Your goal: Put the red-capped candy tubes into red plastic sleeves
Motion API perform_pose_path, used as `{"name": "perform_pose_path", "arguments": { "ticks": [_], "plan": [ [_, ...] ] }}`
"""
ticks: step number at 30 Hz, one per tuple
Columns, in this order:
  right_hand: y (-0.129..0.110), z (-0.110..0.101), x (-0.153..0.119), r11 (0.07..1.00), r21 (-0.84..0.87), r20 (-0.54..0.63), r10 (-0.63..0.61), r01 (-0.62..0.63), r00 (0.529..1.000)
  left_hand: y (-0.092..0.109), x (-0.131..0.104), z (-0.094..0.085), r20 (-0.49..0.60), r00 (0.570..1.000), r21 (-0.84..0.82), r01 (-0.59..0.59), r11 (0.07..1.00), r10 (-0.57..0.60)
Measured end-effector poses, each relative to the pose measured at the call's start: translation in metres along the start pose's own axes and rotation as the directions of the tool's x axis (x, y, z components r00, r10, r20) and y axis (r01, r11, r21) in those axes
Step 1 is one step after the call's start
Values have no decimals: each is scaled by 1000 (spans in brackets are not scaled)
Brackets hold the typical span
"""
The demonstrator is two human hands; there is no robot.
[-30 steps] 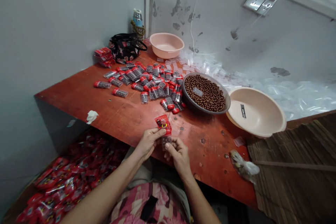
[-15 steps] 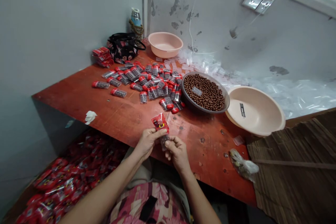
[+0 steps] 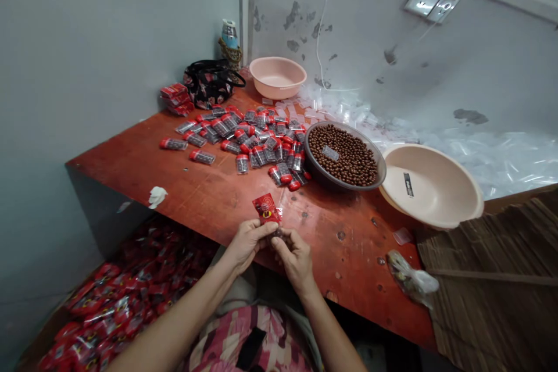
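Near the table's front edge, my left hand [image 3: 248,244] grips a red printed packet [image 3: 267,209], thumb on its front. My right hand [image 3: 294,256] is closed at the packet's lower end on a small clear container of brown balls [image 3: 279,233], mostly hidden by my fingers. I cannot tell how far the container sits inside the packet. Beyond my hands lies a pile of clear containers with red caps [image 3: 261,145], filled with brown balls. Right of the pile, a grey basin [image 3: 379,177] holds loose brown balls [image 3: 349,154] with a small clear container [image 3: 330,153] on top.
A cream basin [image 3: 440,186] and a pink basin [image 3: 279,90] stand on the red table [image 3: 218,197]. Clear empty containers [image 3: 501,157] heap along the wall. Filled red packets [image 3: 117,302] lie below at left. Cardboard [image 3: 492,279], a knotted bag [image 3: 412,279] and a handbag [image 3: 209,84] are around.
Less of the container shows below the packet, and my right hand has come closer to my left. The whole view has shifted slightly.
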State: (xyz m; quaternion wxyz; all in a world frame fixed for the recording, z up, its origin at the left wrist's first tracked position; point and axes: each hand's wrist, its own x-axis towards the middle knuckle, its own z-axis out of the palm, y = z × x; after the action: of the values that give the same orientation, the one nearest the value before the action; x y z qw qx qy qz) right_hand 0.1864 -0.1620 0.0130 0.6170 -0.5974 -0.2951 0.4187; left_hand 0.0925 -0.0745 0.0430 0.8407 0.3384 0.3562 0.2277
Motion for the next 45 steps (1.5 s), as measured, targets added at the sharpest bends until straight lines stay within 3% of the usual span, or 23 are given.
{"name": "perform_pose_path", "arguments": {
  "ticks": [4,7,11,15,20,22,27,31,33,40,45],
  "plan": [
    [4,2,3,978,166,39,123,-128,992,-8,-4,4,67,998,10,14,1000,-14],
    [5,4,5,956,240,52,164,-171,985,-10,-6,5,25,998,-36,-51,998,52],
    [-2,6,2,995,66,39,73,-76,997,-8,-3,2,-50,988,-130,-149,980,143],
    [-3,8,-5,995,-97,-13,-36,34,999,-10,1,0,-101,988,-126,-130,984,117],
    [4,14,-6,989,98,8,112,-112,994,-13,-3,1,-100,990,-57,-105,993,99],
    [5,14,-7,988,99,29,117,-120,993,-13,-5,0,-99,991,-45,-100,994,95],
    [0,9,-11,983,-163,-32,-87,80,996,-12,-6,-3,-117,982,-96,-162,982,150],
    [6,9,-8,990,117,3,77,-77,997,-20,-10,-1,97,993,-106,-60,993,70],
    [10,12,-6,958,260,11,120,-119,993,-21,-12,-1,133,989,-106,-52,993,66],
    [4,14,-10,928,344,121,110,-146,986,-6,-15,-9,-21,995,-117,-95,988,94],
    [2,19,-7,914,373,50,152,-159,987,-17,-24,-7,-48,997,-160,-71,985,64]
  ]
}}
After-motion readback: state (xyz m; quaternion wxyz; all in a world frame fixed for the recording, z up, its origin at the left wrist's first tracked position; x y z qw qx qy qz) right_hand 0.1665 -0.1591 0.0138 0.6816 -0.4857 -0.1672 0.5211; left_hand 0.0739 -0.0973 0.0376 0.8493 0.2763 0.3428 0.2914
